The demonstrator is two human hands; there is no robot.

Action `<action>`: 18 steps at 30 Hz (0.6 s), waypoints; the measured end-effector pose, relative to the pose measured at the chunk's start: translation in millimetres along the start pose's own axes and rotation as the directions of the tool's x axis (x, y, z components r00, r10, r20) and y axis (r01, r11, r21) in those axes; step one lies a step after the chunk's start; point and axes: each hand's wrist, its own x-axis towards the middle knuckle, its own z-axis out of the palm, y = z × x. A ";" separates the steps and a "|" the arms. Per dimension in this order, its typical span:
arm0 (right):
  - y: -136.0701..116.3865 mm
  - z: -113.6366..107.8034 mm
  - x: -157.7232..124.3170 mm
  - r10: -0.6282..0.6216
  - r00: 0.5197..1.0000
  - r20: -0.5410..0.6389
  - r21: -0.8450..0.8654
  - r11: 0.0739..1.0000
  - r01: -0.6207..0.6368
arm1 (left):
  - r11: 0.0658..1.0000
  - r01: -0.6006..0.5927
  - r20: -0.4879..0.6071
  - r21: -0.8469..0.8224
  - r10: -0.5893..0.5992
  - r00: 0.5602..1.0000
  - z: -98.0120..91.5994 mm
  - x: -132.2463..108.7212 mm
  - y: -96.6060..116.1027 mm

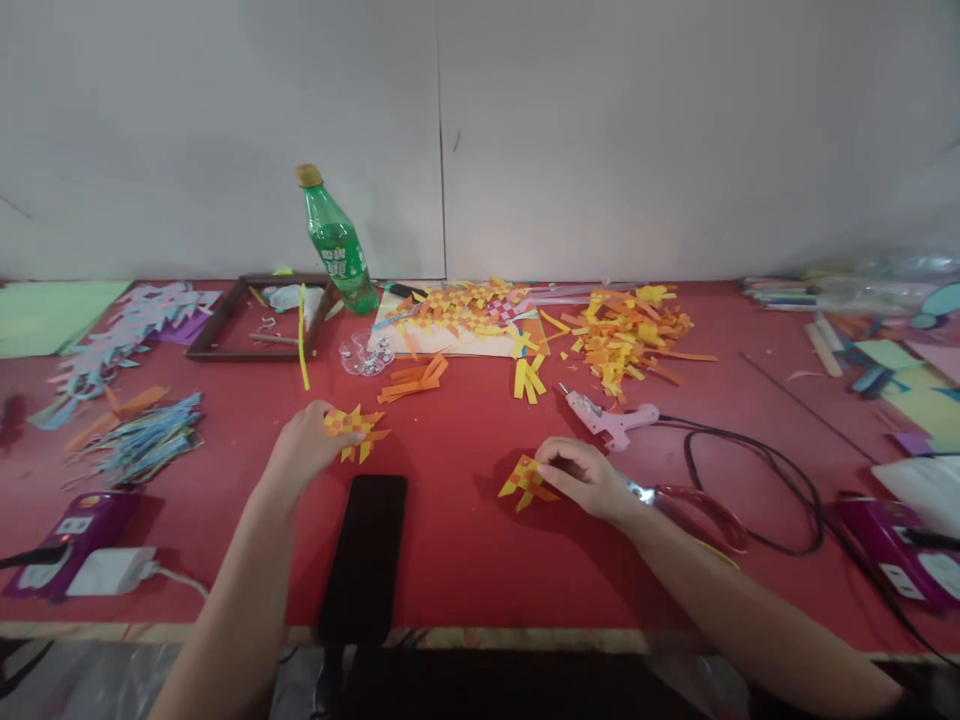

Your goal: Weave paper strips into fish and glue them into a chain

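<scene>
My left hand (315, 437) pinches a woven paper fish (352, 430) in yellow and orange, just above the red table. In my right hand (581, 472) is another woven paper fish (523, 480) of the same colours, gripped at one end between thumb and fingers. A black phone (365, 560) lies between my forearms, below the left fish. Beyond my right hand rests a pink hot glue gun (611, 415). Red-handled pliers (701, 512) are partly hidden under my right wrist. Orange paper strips (412, 378) lie ahead of my left hand.
A green bottle (339, 250) stands by the wall beside a brown frame tray (196, 343). Yellow and orange paper pieces (630, 335) are heaped at the back. Purple power strips (97, 520) sit on both sides, with a black cable (795, 480) on the right.
</scene>
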 end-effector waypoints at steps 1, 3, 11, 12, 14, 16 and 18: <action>0.8 -3.1 -1.5 -0.015 1.000 0.011 -0.004 1.000 0.015 | 1.000 0.025 -0.022 0.017 -0.025 0.999 1.2 -1.7 1.7; 1.7 -7.7 -3.2 -0.036 0.999 0.025 -0.013 0.999 0.036 | 0.999 0.047 -0.062 -0.008 -0.047 0.997 3.2 -4.7 4.6; -12.4 1.5 -0.8 0.079 0.997 0.010 -0.033 0.996 -0.079 | 0.952 -0.006 -0.103 -0.306 -0.027 0.994 1.0 -14.8 24.1; -17.5 4.2 0.5 0.104 0.995 0.002 -0.029 0.994 -0.103 | 0.931 -0.022 -0.084 -0.363 -0.010 0.996 3.5 -17.1 30.3; -28.3 9.0 4.0 0.136 0.991 -0.004 -0.018 0.991 -0.136 | 0.883 -0.051 -0.008 -0.467 0.053 0.999 13.4 -22.5 45.7; -37.2 12.9 8.8 0.141 0.990 0.006 -0.009 0.990 -0.141 | 0.840 -0.075 0.090 -0.537 0.146 0.985 28.7 -28.4 63.1; -41.0 15.9 14.6 0.118 0.993 0.015 -0.010 0.993 -0.118 | 0.820 -0.103 0.164 -0.563 0.233 0.959 45.9 -33.5 80.1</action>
